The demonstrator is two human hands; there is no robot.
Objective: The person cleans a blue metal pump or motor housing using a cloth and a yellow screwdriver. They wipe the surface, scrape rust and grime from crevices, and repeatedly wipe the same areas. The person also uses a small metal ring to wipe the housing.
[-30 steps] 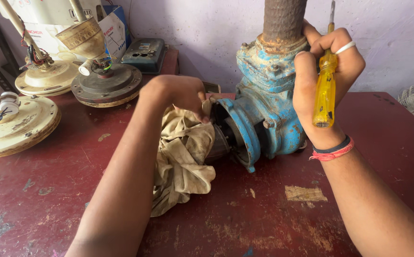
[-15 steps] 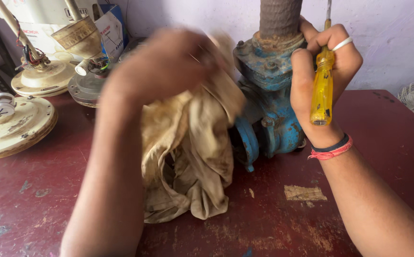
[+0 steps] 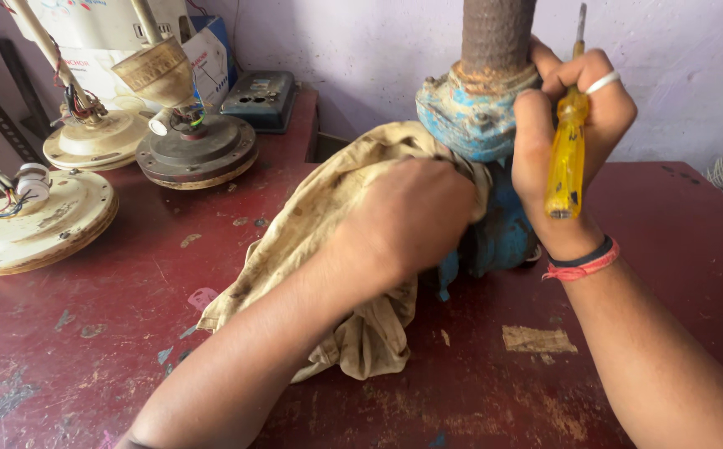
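A stained rag is pressed vs. the blue pump by the closed left hand; pump top & yellow screwdriver are gripped by the right hand on the red desk.

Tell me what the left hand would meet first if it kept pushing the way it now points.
The left hand presses the rag toward the blue pump. Going straight on, it would likely meet the pump body through the cloth; depth is unclear.
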